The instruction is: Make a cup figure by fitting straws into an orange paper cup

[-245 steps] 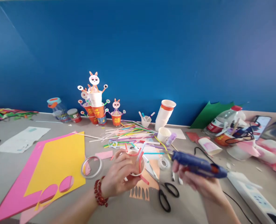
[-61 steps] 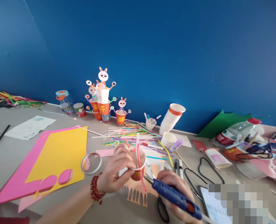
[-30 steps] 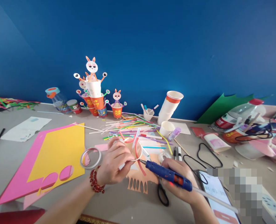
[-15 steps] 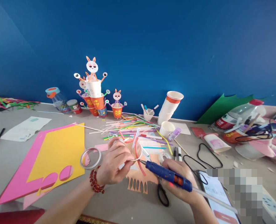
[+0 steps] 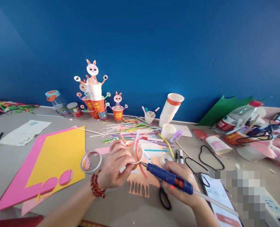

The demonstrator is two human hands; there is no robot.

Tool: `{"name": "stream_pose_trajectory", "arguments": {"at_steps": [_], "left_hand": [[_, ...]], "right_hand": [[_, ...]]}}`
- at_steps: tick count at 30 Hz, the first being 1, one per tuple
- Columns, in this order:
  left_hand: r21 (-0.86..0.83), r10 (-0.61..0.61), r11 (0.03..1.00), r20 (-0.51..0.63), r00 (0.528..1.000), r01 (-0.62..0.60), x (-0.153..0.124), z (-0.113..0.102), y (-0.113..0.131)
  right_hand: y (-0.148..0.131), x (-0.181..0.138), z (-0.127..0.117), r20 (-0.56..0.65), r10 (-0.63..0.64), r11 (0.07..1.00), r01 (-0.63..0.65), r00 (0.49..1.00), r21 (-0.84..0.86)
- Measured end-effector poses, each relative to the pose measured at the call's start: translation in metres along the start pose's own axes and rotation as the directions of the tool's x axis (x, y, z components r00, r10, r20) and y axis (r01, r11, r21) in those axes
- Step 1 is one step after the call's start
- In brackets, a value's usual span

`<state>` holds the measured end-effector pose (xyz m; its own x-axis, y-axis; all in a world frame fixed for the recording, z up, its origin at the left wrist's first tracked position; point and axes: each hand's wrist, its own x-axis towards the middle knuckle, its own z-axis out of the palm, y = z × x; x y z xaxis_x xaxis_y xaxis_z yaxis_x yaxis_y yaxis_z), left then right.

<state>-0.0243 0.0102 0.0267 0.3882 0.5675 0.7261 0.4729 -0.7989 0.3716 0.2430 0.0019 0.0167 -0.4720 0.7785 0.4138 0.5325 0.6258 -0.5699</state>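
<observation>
My left hand (image 5: pixel 116 165) is closed round a small paper cup (image 5: pixel 137 152) tilted toward me, with red, white and blue straws (image 5: pixel 136 142) sticking out of it. My right hand (image 5: pixel 181 181) grips a blue hot glue gun (image 5: pixel 169 178), a white glue stick trailing out of its back. The gun's metal nozzle touches the cup's rim on the right side. A red bead bracelet (image 5: pixel 95 188) circles my left wrist.
Yellow and pink sheets (image 5: pixel 52 160) lie at left with a tape ring (image 5: pixel 90 161). Black scissors (image 5: pixel 165 198) and an orange cut-out (image 5: pixel 140 186) sit under my hands. Loose straws (image 5: pixel 132 130), stacked cups (image 5: pixel 170 110), bunny cup figures (image 5: pixel 96 97), a black cord (image 5: pixel 205 160) and clutter at right.
Over eight seconds my right hand brought the glue gun down from the right until its nozzle met the cup rim. In the last second both hands have held nearly still.
</observation>
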Motion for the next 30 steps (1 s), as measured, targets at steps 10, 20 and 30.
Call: {"name": "stream_pose_trajectory", "arguments": {"at_steps": [10, 20, 30], "left_hand": [[-0.128, -0.09, 0.987, 0.025, 0.996, 0.093, 0.0, 0.0, 0.001], [-0.198, -0.108, 0.974, 0.025, 0.994, 0.111, 0.001, 0.001, 0.001], [-0.288, -0.18, 0.943, -0.019, 0.983, 0.167, -0.005, 0.001, -0.005]], "right_hand": [[0.001, -0.004, 0.004, -0.049, -0.007, 1.0, 0.007, 0.999, -0.002], [0.0, -0.002, 0.003, -0.052, -0.032, 0.999, 0.032, 0.998, 0.013], [-0.001, 0.001, 0.011, -0.406, 0.205, 0.971, -0.238, 0.891, -0.032]]}}
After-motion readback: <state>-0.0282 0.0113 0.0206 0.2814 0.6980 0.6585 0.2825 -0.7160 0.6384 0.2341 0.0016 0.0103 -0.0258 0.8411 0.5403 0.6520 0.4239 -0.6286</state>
